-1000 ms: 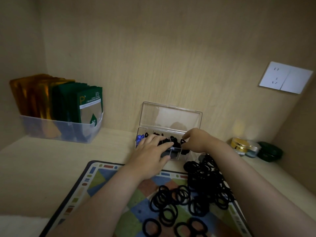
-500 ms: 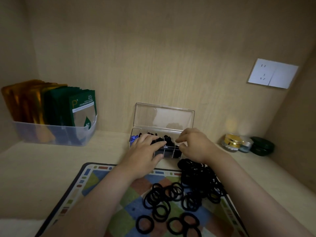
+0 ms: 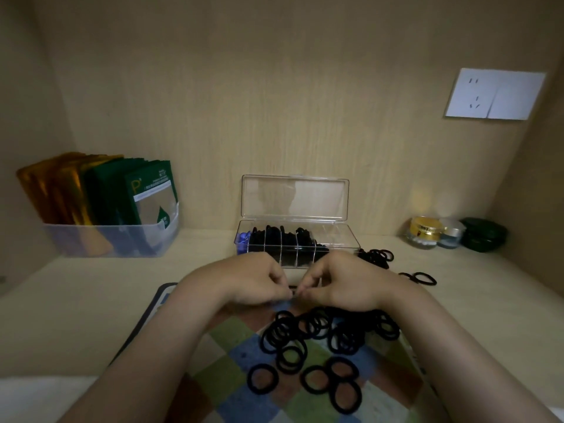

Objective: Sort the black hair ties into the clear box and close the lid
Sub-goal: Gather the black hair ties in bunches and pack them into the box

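Left hand (image 3: 244, 282) and right hand (image 3: 345, 285) were fingertip to fingertip, pinching one black hair tie (image 3: 293, 296) just in front of the clear box (image 3: 335, 244). Its lid (image 3: 294, 196) stood open, loose ties (image 3: 305, 331) lay heaped on the mat (image 3: 238, 340), and the green sachets (image 3: 149, 193) far left read "P".

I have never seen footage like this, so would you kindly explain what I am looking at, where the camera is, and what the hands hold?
There is no machine here: a person works with bare hands, and the single camera sits on their head, looking forward and down. The left hand and right hand meet fingertip to fingertip, pinching a small dark piece, probably a hair tie. Behind them stands the clear box, its lid upright and open, several compartments holding black ties. More loose ties lie on the patterned mat. A bin of packets stands at the left, small jars at the right.
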Tool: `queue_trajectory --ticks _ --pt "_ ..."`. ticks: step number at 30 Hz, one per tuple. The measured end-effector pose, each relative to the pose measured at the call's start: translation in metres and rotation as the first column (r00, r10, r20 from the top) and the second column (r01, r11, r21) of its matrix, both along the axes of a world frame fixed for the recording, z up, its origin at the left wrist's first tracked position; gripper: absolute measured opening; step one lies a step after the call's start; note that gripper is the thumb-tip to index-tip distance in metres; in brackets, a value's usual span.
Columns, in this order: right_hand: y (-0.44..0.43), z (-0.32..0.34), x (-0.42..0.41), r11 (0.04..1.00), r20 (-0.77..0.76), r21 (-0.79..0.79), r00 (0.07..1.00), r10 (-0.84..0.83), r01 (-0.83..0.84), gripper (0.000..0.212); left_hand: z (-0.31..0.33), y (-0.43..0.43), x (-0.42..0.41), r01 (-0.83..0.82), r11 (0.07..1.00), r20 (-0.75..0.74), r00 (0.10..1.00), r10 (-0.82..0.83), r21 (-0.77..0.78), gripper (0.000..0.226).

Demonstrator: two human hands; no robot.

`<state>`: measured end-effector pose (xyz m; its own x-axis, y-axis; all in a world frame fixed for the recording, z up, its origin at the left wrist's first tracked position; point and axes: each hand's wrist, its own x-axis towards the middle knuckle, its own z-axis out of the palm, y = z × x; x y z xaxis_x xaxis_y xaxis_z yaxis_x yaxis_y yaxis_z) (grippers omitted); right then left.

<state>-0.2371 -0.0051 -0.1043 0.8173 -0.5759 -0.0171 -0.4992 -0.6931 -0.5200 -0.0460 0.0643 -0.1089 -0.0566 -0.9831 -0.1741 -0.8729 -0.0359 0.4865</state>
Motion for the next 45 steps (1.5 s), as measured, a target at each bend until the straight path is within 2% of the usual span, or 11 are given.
queue_trajectory --ticks 6,11,15,18,22,27,32,35,41,42,45 --pt "0.003 0.001 -0.006 0.985 -0.265 -0.170 0.963 -0.040 -0.006 0.032 0.003 0.006 -0.005 0.047 0.990 0.046 0.997 -0.054 0.136 0.015" --pt "0.008 0.004 -0.005 0.982 -0.300 -0.185 0.953 -0.032 -0.025 0.021 0.008 0.010 -0.010 0.074 0.972 0.082 0.992 -0.095 0.223 0.022" --pt "0.012 0.005 -0.003 0.981 -0.324 -0.192 0.946 -0.021 -0.043 0.012 0.007 0.010 -0.017 0.092 0.972 0.146 0.981 -0.125 0.214 0.013" --pt "0.008 0.002 -0.006 0.987 -0.259 -0.160 0.966 -0.014 -0.028 0.012 0.006 0.008 -0.014 0.064 0.982 0.071 0.995 -0.077 0.175 0.005" --pt "-0.002 -0.005 -0.008 0.998 -0.032 0.067 0.999 -0.013 0.015 0.015 0.000 0.003 -0.001 0.002 0.991 -0.227 0.973 0.028 0.131 0.005" --pt "-0.002 -0.004 -0.005 0.943 0.262 0.328 0.953 -0.151 0.059 0.019 -0.012 -0.002 0.004 -0.182 0.979 -0.435 0.877 0.205 0.095 0.014" --pt "0.001 -0.003 -0.001 0.886 0.375 0.459 0.890 -0.260 0.065 0.016 -0.019 -0.009 -0.005 -0.311 0.950 -0.630 0.729 0.266 0.041 0.017" --pt "0.002 -0.008 0.006 0.874 0.391 0.474 0.865 -0.314 0.103 0.016 -0.021 -0.010 -0.010 -0.250 0.965 -0.717 0.658 0.230 0.080 0.016" --pt "0.000 -0.014 0.012 0.901 0.402 0.347 0.826 -0.395 0.261 0.019 -0.019 -0.010 -0.014 -0.150 0.978 -0.864 0.464 0.198 0.143 0.025" --pt "-0.001 -0.015 0.013 0.902 0.408 0.335 0.821 -0.399 0.272 0.019 -0.019 -0.010 -0.013 -0.126 0.983 -0.869 0.461 0.179 0.135 0.029" --pt "-0.003 -0.017 0.014 0.907 0.407 0.277 0.817 -0.409 0.316 0.023 -0.021 -0.010 -0.013 -0.119 0.990 -0.815 0.564 0.133 0.079 0.035"
